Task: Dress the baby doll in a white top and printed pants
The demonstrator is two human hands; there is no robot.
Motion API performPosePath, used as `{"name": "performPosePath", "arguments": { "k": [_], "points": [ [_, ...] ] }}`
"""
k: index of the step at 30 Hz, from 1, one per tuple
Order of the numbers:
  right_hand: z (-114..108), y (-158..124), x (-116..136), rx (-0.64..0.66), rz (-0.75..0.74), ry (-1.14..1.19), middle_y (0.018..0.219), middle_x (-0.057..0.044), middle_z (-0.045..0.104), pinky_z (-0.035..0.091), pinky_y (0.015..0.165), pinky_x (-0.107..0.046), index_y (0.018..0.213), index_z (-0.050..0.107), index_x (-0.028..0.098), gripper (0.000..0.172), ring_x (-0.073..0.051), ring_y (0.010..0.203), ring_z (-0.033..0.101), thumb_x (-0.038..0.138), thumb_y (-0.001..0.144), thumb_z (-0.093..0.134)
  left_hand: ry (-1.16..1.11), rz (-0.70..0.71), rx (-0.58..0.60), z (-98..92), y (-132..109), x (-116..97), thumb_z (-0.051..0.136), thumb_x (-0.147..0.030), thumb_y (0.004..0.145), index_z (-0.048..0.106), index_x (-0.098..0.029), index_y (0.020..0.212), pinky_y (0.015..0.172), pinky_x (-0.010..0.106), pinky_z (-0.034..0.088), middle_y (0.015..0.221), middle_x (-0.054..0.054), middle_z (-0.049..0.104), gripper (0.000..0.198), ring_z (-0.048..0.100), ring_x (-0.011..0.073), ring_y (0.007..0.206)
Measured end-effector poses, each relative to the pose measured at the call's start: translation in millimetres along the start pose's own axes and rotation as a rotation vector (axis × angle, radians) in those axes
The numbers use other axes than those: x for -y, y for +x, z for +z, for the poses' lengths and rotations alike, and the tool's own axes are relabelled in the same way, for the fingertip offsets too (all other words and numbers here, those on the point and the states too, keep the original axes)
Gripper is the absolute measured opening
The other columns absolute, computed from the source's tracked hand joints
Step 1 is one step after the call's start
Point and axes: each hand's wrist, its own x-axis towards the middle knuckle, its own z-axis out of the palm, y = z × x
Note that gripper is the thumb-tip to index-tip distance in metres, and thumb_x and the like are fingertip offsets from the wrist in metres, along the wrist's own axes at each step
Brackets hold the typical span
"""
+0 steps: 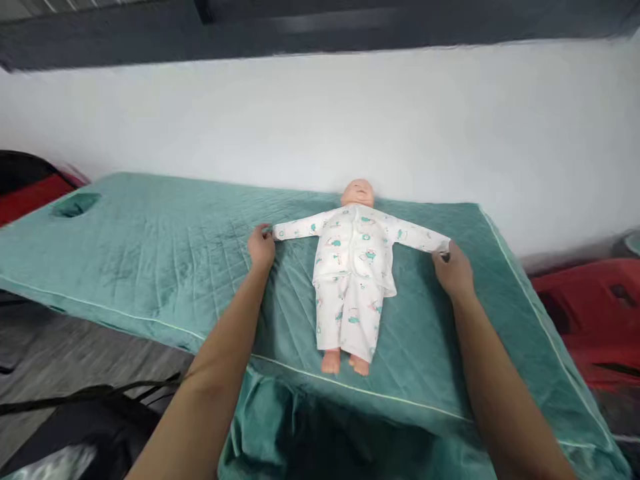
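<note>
A baby doll lies on its back on a teal quilted bed, head toward the white wall. It wears a white printed top and trousers, arms spread wide, bare feet toward me. My left hand is closed on the cuff of the doll's sleeve on the left side. My right hand pinches the cuff of the other sleeve on the right side. Both sleeves are pulled out straight.
A face hole is sunk in the bed's far left end. Red furniture stands to the right, another red piece at the left. A dark object lies on the grey floor at lower left.
</note>
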Motion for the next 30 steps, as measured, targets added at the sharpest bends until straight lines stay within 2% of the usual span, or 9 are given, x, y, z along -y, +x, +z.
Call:
{"name": "performPosePath", "arguments": {
  "k": [3,7,9,12,16,20,23,27,30],
  "points": [
    [2,-20,3,-0.085,-0.088,0.067,0.141,-0.031,0.055,0.037,0.116,-0.051,0.137,0.054,-0.004,0.065,-0.038,0.136,0.050,0.038,0.088,0.054,-0.005,0.068,-0.056,-6.3,-15,-4,0.048,-0.006,0.086,0.064,-0.010,0.119,0.104,0.042,0.048,0.129,0.016,0.065,0.037,0.060,0.0269,0.123],
    [0,-71,28,-0.092,-0.264,0.214,0.143,-0.023,0.056,0.037,0.118,-0.050,0.139,0.055,0.006,0.057,-0.031,0.137,0.049,0.040,0.093,0.053,-0.094,0.269,-0.013,-16.5,-70,-15,0.049,-0.011,0.088,0.063,-0.018,0.115,0.104,0.036,0.050,0.132,0.011,0.062,0.031,0.056,0.0212,0.127],
    [-2,-102,49,-0.017,-0.345,0.245,0.150,-0.018,0.051,0.036,0.120,-0.050,0.145,0.050,0.012,0.055,-0.029,0.141,0.046,0.038,0.097,0.050,-0.152,0.378,0.085,-20.9,-106,-25,0.050,-0.014,0.090,0.062,-0.020,0.117,0.104,0.039,0.051,0.127,0.010,0.064,0.030,0.058,0.0215,0.125],
    [-3,-141,74,0.153,-0.440,0.236,0.159,-0.014,0.042,0.036,0.120,-0.052,0.153,0.041,0.019,0.054,-0.027,0.147,0.040,0.032,0.100,0.045,-0.203,0.482,0.285,-26.2,-149,-40,0.051,-0.013,0.090,0.056,-0.023,0.131,0.107,0.043,0.050,0.138,0.010,0.058,0.043,0.054,0.0224,0.131],
    [-8,-175,80,0.267,-0.408,0.211,0.152,-0.013,0.051,0.044,0.114,-0.056,0.155,0.037,0.022,0.057,-0.029,0.138,0.051,0.027,0.099,0.045,-0.228,0.537,0.462,-37.9,-177,-46,0.044,-0.010,0.093,0.056,-0.022,0.132,0.108,0.043,0.049,0.128,0.009,0.064,0.042,0.060,0.0204,0.122],
    [-26,-197,85,0.185,-0.378,0.260,0.146,-0.013,0.056,0.047,0.111,-0.053,0.151,0.042,0.024,0.053,-0.028,0.135,0.054,0.029,0.099,0.051,-0.212,0.546,0.421,-59.8,-203,-38,0.044,-0.013,0.097,0.059,-0.021,0.127,0.107,0.042,0.049,0.127,0.009,0.064,0.035,0.060,0.0205,0.121],
    [-40,-211,109,0.195,-0.519,0.305,0.149,-0.012,0.052,0.044,0.115,-0.052,0.147,0.045,0.026,0.050,-0.027,0.141,0.048,0.026,0.097,0.054,-0.183,0.573,0.433,-76.7,-231,-33,0.050,-0.018,0.097,0.058,-0.023,0.128,0.104,0.042,0.051,0.127,0.009,0.064,0.033,0.060,0.0213,0.121],
    [-44,-224,146,0.345,-0.726,0.080,0.162,-0.012,0.036,0.036,0.119,-0.057,0.132,0.057,0.020,0.038,-0.031,0.153,0.027,0.017,0.095,0.050,-0.094,0.623,0.466,-86.3,-261,-34,0.060,-0.017,0.089,0.053,-0.024,0.134,0.114,0.050,0.043,0.124,0.008,0.064,0.046,0.060,0.0237,0.120],
    [-38,-230,158,0.341,-0.733,-0.121,0.164,-0.015,0.032,0.033,0.119,-0.060,0.121,0.062,0.015,0.029,-0.034,0.153,0.026,0.017,0.095,0.050,-0.048,0.636,0.424,-81.7,-269,-36,0.061,-0.015,0.087,0.051,-0.022,0.133,0.118,0.053,0.037,0.118,0.007,0.066,0.048,0.062,0.0231,0.114]
  ]
}}
